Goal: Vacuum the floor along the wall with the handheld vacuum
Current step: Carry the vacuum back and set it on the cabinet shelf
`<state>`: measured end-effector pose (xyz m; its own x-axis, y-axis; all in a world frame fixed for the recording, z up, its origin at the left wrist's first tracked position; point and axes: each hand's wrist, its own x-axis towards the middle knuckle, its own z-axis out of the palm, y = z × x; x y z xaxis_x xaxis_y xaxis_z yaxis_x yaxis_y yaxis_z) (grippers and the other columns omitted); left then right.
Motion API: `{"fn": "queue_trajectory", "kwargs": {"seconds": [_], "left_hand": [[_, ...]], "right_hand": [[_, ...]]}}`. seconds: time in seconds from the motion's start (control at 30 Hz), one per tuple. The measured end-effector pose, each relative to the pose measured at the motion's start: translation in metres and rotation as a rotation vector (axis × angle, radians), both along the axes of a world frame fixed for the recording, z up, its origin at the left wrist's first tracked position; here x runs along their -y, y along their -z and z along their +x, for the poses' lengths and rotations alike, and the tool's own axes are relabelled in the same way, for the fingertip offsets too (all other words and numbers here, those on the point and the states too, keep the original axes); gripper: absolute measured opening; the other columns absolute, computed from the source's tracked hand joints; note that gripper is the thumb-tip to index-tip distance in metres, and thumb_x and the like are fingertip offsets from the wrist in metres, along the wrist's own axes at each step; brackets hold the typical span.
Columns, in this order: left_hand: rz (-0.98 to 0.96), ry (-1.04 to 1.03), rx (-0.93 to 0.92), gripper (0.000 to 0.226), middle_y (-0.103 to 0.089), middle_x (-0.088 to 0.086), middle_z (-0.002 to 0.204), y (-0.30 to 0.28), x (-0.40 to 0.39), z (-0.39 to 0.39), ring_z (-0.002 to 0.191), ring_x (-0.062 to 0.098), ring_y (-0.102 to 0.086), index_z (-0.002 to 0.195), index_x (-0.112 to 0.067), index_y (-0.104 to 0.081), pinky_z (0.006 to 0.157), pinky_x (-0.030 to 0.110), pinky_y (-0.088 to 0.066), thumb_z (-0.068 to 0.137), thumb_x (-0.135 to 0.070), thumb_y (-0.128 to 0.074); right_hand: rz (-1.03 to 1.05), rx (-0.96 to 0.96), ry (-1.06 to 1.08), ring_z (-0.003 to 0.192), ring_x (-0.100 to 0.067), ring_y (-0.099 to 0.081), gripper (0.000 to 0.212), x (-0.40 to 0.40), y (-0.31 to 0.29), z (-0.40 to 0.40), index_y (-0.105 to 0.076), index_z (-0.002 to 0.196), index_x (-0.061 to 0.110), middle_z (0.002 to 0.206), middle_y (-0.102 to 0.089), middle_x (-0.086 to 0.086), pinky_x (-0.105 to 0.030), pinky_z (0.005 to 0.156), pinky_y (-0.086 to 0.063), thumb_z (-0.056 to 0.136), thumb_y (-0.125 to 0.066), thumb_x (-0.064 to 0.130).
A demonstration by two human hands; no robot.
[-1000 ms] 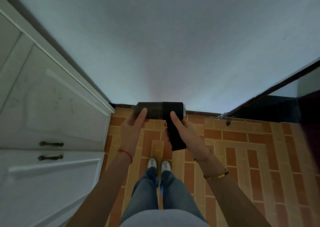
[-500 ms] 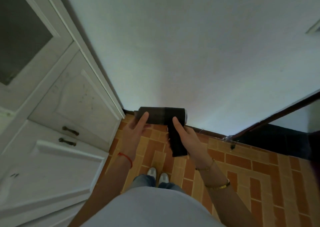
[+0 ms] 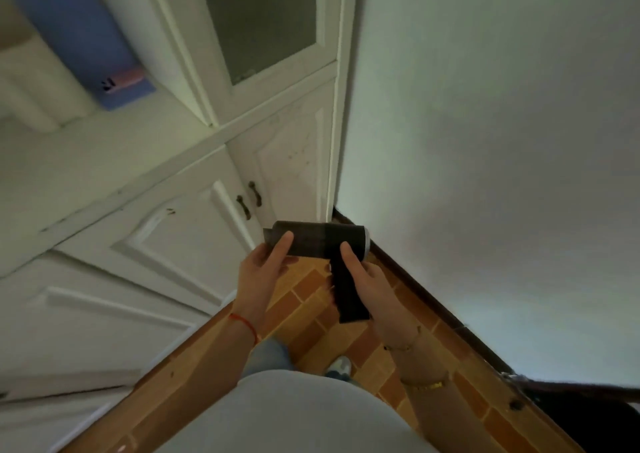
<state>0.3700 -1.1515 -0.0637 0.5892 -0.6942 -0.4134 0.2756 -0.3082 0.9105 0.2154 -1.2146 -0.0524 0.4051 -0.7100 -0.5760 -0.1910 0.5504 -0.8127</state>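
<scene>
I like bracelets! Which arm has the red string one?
The left wrist wears the thin red string. The right wrist has gold-coloured bands instead, one near the hand and another farther up the forearm.

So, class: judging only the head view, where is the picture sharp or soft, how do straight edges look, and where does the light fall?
Head view: the vacuum and both hands, left and right, are fairly sharp; the blue box at upper left is soft; the wide lens tilts and bows the cabinet edges; light is dim and even, brightest on the wall.
</scene>
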Motion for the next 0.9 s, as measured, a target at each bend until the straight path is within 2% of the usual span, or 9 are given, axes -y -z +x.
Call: {"fn": "queue_trajectory", "kwargs": {"seconds": [0.07, 0.13, 0.23, 0.37, 0.5, 0.67, 0.8, 0.9], "left_hand": [[-0.017, -0.090, -0.004, 0.019, -0.075, 0.003, 0.096, -0.003, -0.023, 0.016, 0.095, 0.019, -0.072, 0.098, -0.024, -0.069, 0.082, 0.024, -0.056, 0.090, -0.041, -0.065], [-0.030, -0.170, -0.010, 0.023, -0.074, 0.001, 0.103, -0.004, -0.050, 0.033, 0.098, 0.016, -0.071, 0.105, -0.024, -0.067, 0.081, 0.021, -0.053, 0.091, -0.043, -0.063], [-0.054, -0.282, -0.011, 0.027, -0.073, 0.002, 0.108, -0.008, -0.093, 0.059, 0.101, 0.016, -0.070, 0.108, -0.025, -0.066, 0.091, 0.027, -0.052, 0.089, -0.045, -0.062], [-0.071, -0.427, 0.014, 0.028, -0.074, 0.002, 0.106, -0.013, -0.156, 0.097, 0.099, 0.015, -0.071, 0.104, -0.026, -0.068, 0.087, 0.026, -0.052, 0.085, -0.047, -0.064], [-0.058, -0.543, 0.038, 0.028, -0.075, 0.002, 0.104, -0.019, -0.228, 0.141, 0.099, 0.015, -0.071, 0.101, -0.026, -0.069, 0.092, 0.030, -0.051, 0.085, -0.048, -0.065], [-0.075, -0.635, 0.072, 0.022, -0.073, 0.000, 0.103, -0.028, -0.318, 0.190, 0.100, 0.014, -0.069, 0.100, -0.027, -0.067, 0.088, 0.027, -0.049, 0.088, -0.044, -0.061], [-0.071, -0.690, 0.087, 0.038, -0.074, 0.001, 0.102, -0.034, -0.374, 0.226, 0.098, 0.013, -0.070, 0.101, -0.026, -0.067, 0.091, 0.029, -0.050, 0.076, -0.054, -0.064], [-0.065, -0.713, 0.112, 0.023, -0.074, -0.001, 0.099, -0.036, -0.406, 0.250, 0.098, 0.013, -0.071, 0.098, -0.027, -0.066, 0.092, 0.027, -0.051, 0.087, -0.047, -0.064]], "right_hand": [[-0.023, -0.039, -0.079, 0.072, -0.025, -0.068, 0.058, -0.009, 0.002, 0.025, -0.069, 0.096, 0.007, 0.077, -0.072, -0.007, -0.034, 0.070, -0.057, 0.086, -0.054, 0.062], [-0.055, -0.092, -0.187, 0.076, -0.025, -0.070, 0.062, -0.020, 0.005, 0.052, -0.069, 0.096, 0.011, 0.082, -0.072, -0.006, -0.035, 0.073, -0.056, 0.083, -0.052, 0.070], [0.016, -0.015, -0.357, 0.061, -0.019, -0.063, 0.050, -0.045, -0.005, 0.093, -0.065, 0.084, 0.010, 0.072, -0.067, -0.008, -0.026, 0.062, -0.053, 0.093, -0.046, 0.055], [0.016, 0.048, -0.493, 0.056, -0.020, -0.061, 0.050, -0.093, -0.012, 0.146, -0.065, 0.087, 0.006, 0.072, -0.065, -0.012, -0.027, 0.057, -0.053, 0.089, -0.053, 0.055], [-0.005, 0.062, -0.586, 0.060, -0.022, -0.062, 0.051, -0.156, -0.016, 0.202, -0.066, 0.092, 0.004, 0.071, -0.067, -0.012, -0.030, 0.060, -0.055, 0.090, -0.052, 0.053], [-0.005, 0.086, -0.705, 0.066, -0.025, -0.064, 0.051, -0.238, -0.018, 0.266, -0.067, 0.095, 0.006, 0.076, -0.070, -0.012, -0.033, 0.066, -0.056, 0.091, -0.051, 0.054], [0.025, 0.104, -0.741, 0.068, -0.026, -0.063, 0.050, -0.290, -0.027, 0.307, -0.066, 0.100, 0.004, 0.079, -0.069, -0.014, -0.036, 0.070, -0.055, 0.092, -0.052, 0.051], [0.050, 0.121, -0.781, 0.069, -0.026, -0.063, 0.046, -0.317, -0.034, 0.333, -0.066, 0.101, 0.004, 0.079, -0.068, -0.014, -0.036, 0.071, -0.054, 0.093, -0.053, 0.048]]}}
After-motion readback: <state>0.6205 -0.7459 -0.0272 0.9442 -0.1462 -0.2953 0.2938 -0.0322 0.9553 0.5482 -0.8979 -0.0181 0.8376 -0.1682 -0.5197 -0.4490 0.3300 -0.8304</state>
